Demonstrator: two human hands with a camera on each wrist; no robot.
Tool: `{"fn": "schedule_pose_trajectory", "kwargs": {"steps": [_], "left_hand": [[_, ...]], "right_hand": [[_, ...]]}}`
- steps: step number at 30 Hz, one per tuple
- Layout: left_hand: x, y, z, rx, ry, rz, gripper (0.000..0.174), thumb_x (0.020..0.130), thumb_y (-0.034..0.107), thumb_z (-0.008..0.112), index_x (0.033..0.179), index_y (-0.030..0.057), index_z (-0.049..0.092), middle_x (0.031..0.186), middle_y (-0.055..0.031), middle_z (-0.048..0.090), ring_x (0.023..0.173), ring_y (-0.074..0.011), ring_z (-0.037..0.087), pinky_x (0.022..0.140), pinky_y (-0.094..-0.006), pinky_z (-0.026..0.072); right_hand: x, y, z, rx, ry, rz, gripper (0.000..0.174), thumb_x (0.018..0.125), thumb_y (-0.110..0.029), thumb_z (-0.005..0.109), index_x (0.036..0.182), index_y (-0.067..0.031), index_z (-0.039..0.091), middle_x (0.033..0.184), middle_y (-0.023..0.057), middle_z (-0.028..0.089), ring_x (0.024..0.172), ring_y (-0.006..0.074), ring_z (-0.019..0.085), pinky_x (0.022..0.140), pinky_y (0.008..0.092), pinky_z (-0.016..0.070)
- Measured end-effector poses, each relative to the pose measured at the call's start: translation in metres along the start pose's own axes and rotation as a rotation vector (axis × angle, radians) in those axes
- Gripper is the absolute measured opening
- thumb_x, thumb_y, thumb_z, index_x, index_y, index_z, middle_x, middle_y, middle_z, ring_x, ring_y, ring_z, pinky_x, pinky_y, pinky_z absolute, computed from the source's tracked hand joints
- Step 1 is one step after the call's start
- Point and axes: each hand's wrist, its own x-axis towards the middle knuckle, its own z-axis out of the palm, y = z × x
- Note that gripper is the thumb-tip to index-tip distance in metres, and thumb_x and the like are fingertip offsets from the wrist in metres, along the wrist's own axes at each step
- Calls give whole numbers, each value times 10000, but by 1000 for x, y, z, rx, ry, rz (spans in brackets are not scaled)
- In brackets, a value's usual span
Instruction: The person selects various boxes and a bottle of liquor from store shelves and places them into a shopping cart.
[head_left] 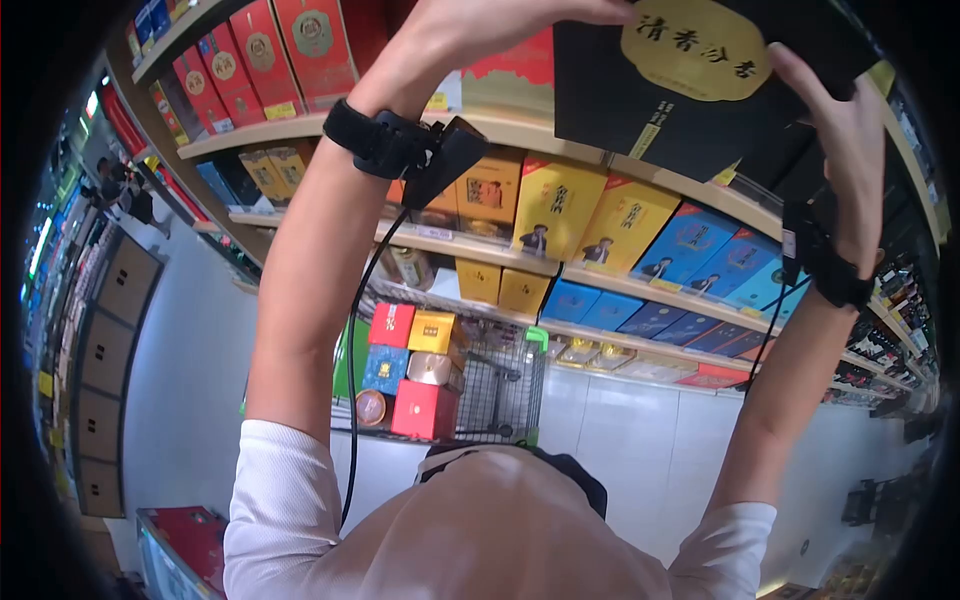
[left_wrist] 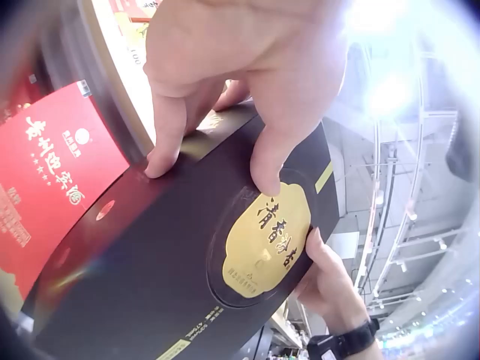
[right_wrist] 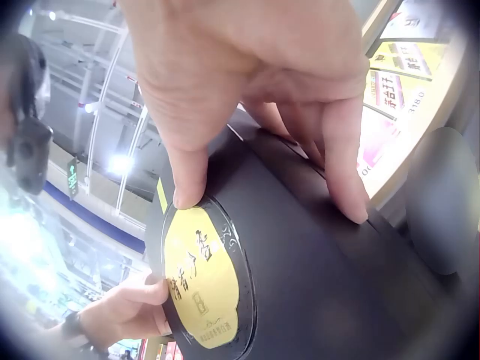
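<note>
A large black liquor gift box (head_left: 610,90) with a gold label is up at the shelf in front of me. My left hand (head_left: 465,30) grips its left side; in the left wrist view the thumb of that hand (left_wrist: 247,45) presses the front by the label (left_wrist: 266,247) and the fingers bend over the edge. On the opposite side my right hand (head_left: 850,140) holds the box. Seen from the right wrist, the thumb of this hand (right_wrist: 247,67) lies at the label's edge and the fingers reach over the side.
Red boxes (head_left: 315,45) stand on the upper shelf to the left, one red box (left_wrist: 56,172) right beside the black one. Yellow boxes (head_left: 560,205) and blue boxes (head_left: 685,240) fill the shelf below. A shopping cart (head_left: 500,385) with several boxes (head_left: 425,410) stands below, against the shelving.
</note>
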Motion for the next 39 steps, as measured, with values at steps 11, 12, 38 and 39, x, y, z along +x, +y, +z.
{"fn": "schedule_pose_trajectory", "kwargs": {"steps": [11, 12, 38, 39], "left_hand": [[-157, -32, -3, 77, -10, -326, 504, 743, 96, 897, 1165, -14, 644, 1050, -108, 725, 893, -165, 721, 758, -291, 600], [-174, -37, -1, 13, 4, -460, 531, 735, 81, 892, 1191, -12, 636, 1075, -109, 724, 929, -162, 715, 802, -310, 597], [-524, -226, 96, -253, -118, -1295, 831, 691, -86, 784, 1445, 3, 445, 1261, -98, 652, 1149, -207, 629, 1008, -307, 489], [-532, -231, 98, -287, -117, -1313, 812, 696, -86, 781, 1437, 11, 461, 1264, -89, 649, 1153, -200, 621, 1014, -310, 486]], "right_hand": [[-125, -63, 70, 263, -208, 278, 482, 764, -295, 892, 1052, 44, 706, 953, 100, 743, 821, 157, 693, 791, 285, 545], [-139, -68, 83, 320, -260, 323, 482, 759, -275, 896, 1059, 47, 698, 951, 98, 743, 822, 159, 694, 787, 286, 548], [-510, 9, 319, 504, -677, 785, 906, 645, -91, 918, 1439, -47, 484, 1201, 175, 699, 1084, 300, 687, 951, 388, 534], [-516, 11, 321, 526, -729, 861, 922, 638, -110, 922, 1444, -44, 480, 1202, 181, 696, 1086, 303, 684, 953, 384, 530]]}}
